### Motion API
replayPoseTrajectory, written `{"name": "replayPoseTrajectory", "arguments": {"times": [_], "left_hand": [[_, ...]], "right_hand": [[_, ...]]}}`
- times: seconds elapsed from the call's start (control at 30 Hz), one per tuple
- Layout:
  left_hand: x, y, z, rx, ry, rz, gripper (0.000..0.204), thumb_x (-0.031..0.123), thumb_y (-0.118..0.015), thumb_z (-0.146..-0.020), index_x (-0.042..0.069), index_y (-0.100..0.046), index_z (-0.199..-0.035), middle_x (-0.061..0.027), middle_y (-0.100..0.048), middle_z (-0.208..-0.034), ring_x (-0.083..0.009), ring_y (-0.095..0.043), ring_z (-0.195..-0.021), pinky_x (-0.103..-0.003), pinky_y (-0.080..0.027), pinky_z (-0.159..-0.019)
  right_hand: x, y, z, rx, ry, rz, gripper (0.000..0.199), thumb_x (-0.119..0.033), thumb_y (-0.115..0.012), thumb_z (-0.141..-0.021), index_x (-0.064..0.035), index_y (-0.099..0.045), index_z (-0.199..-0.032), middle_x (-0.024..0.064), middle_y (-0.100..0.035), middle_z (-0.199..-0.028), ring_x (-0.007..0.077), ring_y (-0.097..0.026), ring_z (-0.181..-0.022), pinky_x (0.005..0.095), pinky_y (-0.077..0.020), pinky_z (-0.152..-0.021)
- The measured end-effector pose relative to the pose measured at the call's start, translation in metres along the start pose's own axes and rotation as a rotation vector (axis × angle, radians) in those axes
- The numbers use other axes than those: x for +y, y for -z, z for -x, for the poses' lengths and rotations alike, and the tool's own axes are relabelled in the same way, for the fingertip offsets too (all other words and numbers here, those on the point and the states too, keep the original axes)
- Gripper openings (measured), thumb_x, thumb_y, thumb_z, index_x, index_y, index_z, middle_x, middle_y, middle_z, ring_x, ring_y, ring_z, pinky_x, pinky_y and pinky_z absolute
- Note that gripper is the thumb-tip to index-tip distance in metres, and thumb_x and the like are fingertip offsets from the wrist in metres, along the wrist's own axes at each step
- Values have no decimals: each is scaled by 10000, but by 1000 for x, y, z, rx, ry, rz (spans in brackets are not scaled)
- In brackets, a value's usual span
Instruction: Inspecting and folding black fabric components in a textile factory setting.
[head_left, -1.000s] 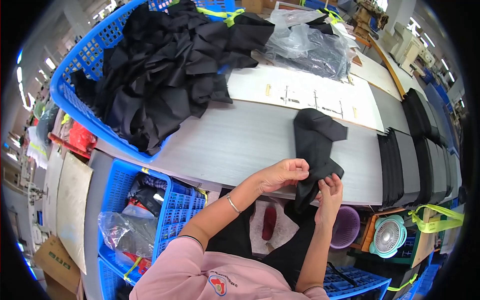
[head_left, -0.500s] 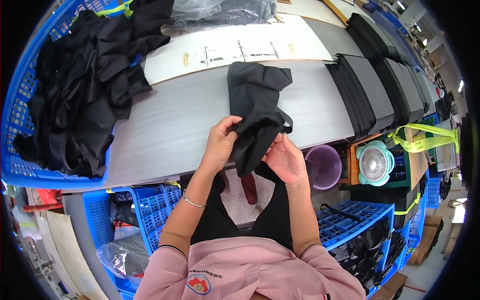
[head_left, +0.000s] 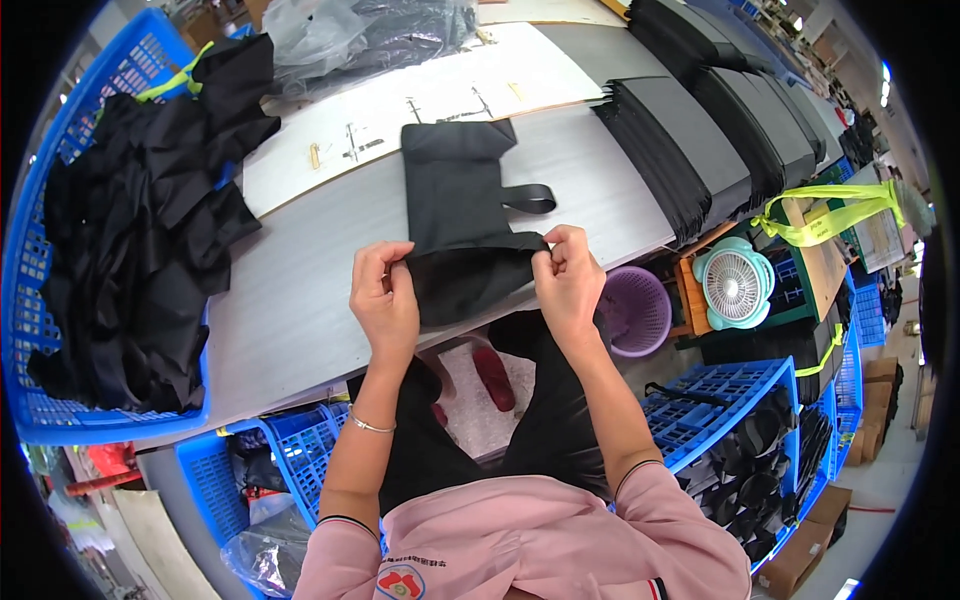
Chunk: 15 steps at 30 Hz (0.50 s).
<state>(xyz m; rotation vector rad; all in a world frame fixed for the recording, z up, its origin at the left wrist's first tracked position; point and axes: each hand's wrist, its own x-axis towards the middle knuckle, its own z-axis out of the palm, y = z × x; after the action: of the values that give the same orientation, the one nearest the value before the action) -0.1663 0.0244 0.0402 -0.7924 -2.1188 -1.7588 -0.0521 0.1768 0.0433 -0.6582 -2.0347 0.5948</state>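
Note:
A black fabric pouch (head_left: 452, 195) lies lengthwise on the grey tabletop (head_left: 320, 270), with a strap loop (head_left: 530, 198) sticking out from its right side. My left hand (head_left: 385, 295) pinches the left corner of its near end between thumb and fingers. At the opposite corner, my right hand (head_left: 568, 285) pinches the fabric the same way. Between the two hands the near end is stretched wide, and a darker panel hangs at the table's front edge. The far end is folded slightly at its right corner.
A blue basket (head_left: 110, 428) heaped with black fabric pieces (head_left: 140, 250) stands at left. Stacks of flat black pieces (head_left: 685, 150) lie at right. Behind are a white board (head_left: 430, 90) and clear plastic (head_left: 370, 40). A purple bin (head_left: 638, 310) and small fan (head_left: 735, 285) stand at right.
Both hands have moved apart, spreading the pouch's bunched near end out straight. The pouch now lies flatter, and its strap loop shows fully at the right. The whole view has shifted somewhat.

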Motion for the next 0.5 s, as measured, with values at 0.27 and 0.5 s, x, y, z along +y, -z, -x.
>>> {"name": "replayPoseTrajectory", "arguments": {"times": [0.27,0.5], "left_hand": [[-4,-5,24,-104,-25,-182,446,-67,-649,-819,17,-558,-1247,-70,-571,-1170,-101,-526,-709,-241,-467,-652],[-10,8,9,-57,130,155,450,-98,-638,-803,33,-602,-1232,-47,-567,-1185,-61,-439,-671,-210,-411,-625]], "right_hand": [[-4,-5,27,-334,-165,-167,536,-84,-695,-866,-65,-459,-1347,210,-641,-1034,411,-654,-801,445,-519,-679],[22,10,-18,-334,95,-105,682,78,-621,-782,-97,-429,-1413,169,-568,-1089,346,-639,-859,414,-528,-764]]}}
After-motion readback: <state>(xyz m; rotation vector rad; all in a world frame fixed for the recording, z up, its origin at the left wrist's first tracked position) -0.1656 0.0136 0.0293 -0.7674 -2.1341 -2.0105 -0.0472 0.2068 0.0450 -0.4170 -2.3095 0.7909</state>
